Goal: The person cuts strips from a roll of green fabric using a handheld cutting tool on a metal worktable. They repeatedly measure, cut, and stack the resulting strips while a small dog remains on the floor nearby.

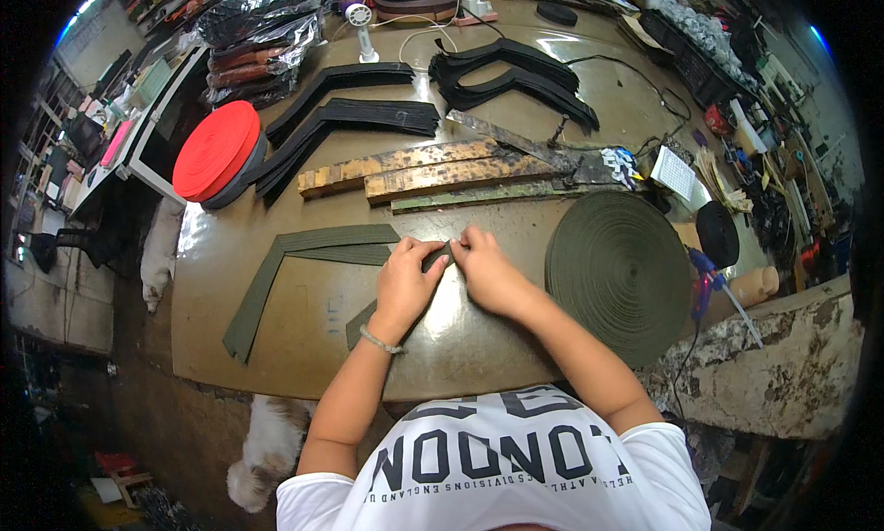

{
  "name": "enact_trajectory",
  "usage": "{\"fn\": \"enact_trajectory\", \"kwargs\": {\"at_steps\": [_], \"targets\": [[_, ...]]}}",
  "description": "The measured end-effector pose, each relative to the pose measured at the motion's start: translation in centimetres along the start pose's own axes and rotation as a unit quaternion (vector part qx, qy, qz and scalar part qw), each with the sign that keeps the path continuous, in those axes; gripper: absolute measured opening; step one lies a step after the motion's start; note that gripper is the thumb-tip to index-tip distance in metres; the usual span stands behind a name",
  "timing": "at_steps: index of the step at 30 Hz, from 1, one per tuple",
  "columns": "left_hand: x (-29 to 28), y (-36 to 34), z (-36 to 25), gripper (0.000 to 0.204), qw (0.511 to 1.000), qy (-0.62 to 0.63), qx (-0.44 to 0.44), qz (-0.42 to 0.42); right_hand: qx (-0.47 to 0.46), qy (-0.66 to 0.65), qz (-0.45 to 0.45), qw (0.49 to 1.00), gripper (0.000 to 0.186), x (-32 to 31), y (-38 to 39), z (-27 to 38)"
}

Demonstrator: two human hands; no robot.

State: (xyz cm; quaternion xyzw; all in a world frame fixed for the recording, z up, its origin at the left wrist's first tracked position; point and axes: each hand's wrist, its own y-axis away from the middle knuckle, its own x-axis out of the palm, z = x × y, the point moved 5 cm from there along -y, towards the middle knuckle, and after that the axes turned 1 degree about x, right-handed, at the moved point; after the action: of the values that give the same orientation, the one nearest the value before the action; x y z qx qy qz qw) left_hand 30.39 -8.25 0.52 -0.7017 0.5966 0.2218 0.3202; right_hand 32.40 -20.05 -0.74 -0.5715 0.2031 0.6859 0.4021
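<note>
My left hand (408, 278) and my right hand (490, 271) meet at the middle of the table, close to its front edge. Both pinch a dark green webbing strap (360, 325) between thumb and fingers. The strap slants from the fingertips under my left wrist, its lower end showing left of the bracelet. My fingers hide most of the pinched part. Left of my left hand lies a stack of bent green webbing straps (267, 278), its upper end reaching toward my knuckles. A large coiled roll of green webbing (619, 278) lies to the right of my right forearm.
Metal-and-wood bars (460, 175) lie just beyond my hands. Farther back are bent black strap bundles (368, 116), a red webbing roll (217, 151) and a small white fan (363, 34). A blue glue gun (705, 278) sits at the right edge. A white furry animal (267, 448) is below.
</note>
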Motion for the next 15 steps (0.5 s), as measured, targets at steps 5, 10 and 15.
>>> {"fn": "enact_trajectory", "kwargs": {"at_steps": [5, 10, 15], "targets": [[0.3, -0.2, 0.0, 0.022, 1.0, -0.001, 0.016, -0.012, -0.01, -0.069, 0.062, 0.996, 0.037, -1.2, -0.1, -1.1], [-0.7, -0.9, -0.1, 0.024, 0.988, 0.15, -0.031, 0.017, 0.06, -0.266, 0.123, 0.954, 0.031, -5.0, 0.4, -7.0], [-0.8, -2.4, -2.6, 0.032, 0.963, 0.215, -0.022, 0.158, 0.149, -0.6, 0.269, 0.738, 0.022, -4.5, 2.4, -5.8]]}}
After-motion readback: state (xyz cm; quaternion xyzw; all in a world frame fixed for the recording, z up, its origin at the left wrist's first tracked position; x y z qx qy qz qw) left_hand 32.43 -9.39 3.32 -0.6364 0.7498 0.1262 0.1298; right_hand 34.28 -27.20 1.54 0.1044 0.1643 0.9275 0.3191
